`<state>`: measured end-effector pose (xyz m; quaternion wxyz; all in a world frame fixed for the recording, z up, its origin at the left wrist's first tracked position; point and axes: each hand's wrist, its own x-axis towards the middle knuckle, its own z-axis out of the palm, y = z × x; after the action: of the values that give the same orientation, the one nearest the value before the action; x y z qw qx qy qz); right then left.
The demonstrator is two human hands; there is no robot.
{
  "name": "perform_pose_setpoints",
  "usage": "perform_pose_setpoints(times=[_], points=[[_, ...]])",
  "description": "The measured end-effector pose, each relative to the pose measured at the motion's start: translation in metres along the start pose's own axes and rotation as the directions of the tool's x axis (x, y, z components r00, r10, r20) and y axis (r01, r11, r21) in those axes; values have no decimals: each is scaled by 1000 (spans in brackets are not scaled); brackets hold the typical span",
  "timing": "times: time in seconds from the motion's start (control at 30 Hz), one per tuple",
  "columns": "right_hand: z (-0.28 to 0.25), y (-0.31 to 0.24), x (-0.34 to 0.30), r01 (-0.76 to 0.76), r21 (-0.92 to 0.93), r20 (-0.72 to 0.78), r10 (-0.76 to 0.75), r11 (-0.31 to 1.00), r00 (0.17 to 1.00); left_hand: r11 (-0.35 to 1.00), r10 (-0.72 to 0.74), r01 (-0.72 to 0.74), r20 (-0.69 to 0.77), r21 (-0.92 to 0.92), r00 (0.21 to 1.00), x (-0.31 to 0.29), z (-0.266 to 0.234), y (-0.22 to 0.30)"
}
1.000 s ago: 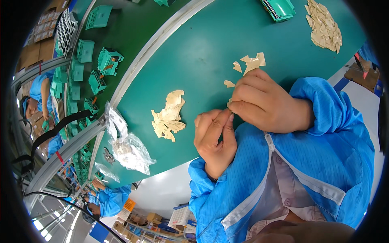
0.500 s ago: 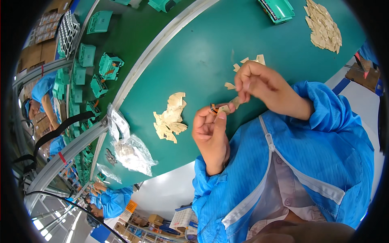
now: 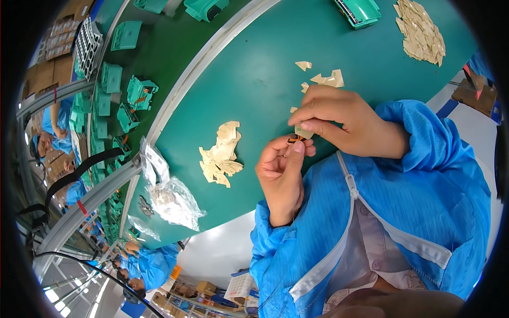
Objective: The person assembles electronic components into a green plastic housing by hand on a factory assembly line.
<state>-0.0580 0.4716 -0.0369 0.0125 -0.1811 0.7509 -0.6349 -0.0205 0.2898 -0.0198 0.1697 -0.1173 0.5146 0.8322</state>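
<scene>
Close to my body, over the table's near edge, both hands work together. My left hand [image 3: 282, 180] pinches a small black-and-orange part [image 3: 295, 139] between thumb and fingertips. Just above it, my right hand [image 3: 352, 119] grips a small beige piece [image 3: 304, 131], which looks like a thin film or sticker, and brings it against or very near the part; contact is hard to make out. Several beige scraps [image 3: 334, 79] lie beyond the right hand. A loose heap of curved beige pieces [image 3: 221, 151] rests to the left of my hands.
A larger pile of beige pieces [image 3: 420, 34] and a green plastic housing [image 3: 360, 11] occupy the far right. Clear plastic bags [image 3: 175, 201] lie at left. Behind a metal rail [image 3: 177, 93], a line carries more green housings [image 3: 142, 91]. Co-workers in blue [image 3: 156, 265] are farther off.
My right hand has come left and down to my left hand, with a beige piece now over the black-and-orange part. The scraps beyond the hand show more fully.
</scene>
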Motion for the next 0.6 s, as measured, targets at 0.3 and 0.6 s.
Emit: perform_pose_setpoints(times=[0.3, 0.6], points=[[13, -7, -4, 181, -354, -167, -253, 917, 953, 994, 107, -104, -124, 26, 986, 4, 3, -10], [19, -1, -8, 216, -443, -155, -311, 870, 938, 835, 424, -330, -132, 439, 896, 4, 10, -18]])
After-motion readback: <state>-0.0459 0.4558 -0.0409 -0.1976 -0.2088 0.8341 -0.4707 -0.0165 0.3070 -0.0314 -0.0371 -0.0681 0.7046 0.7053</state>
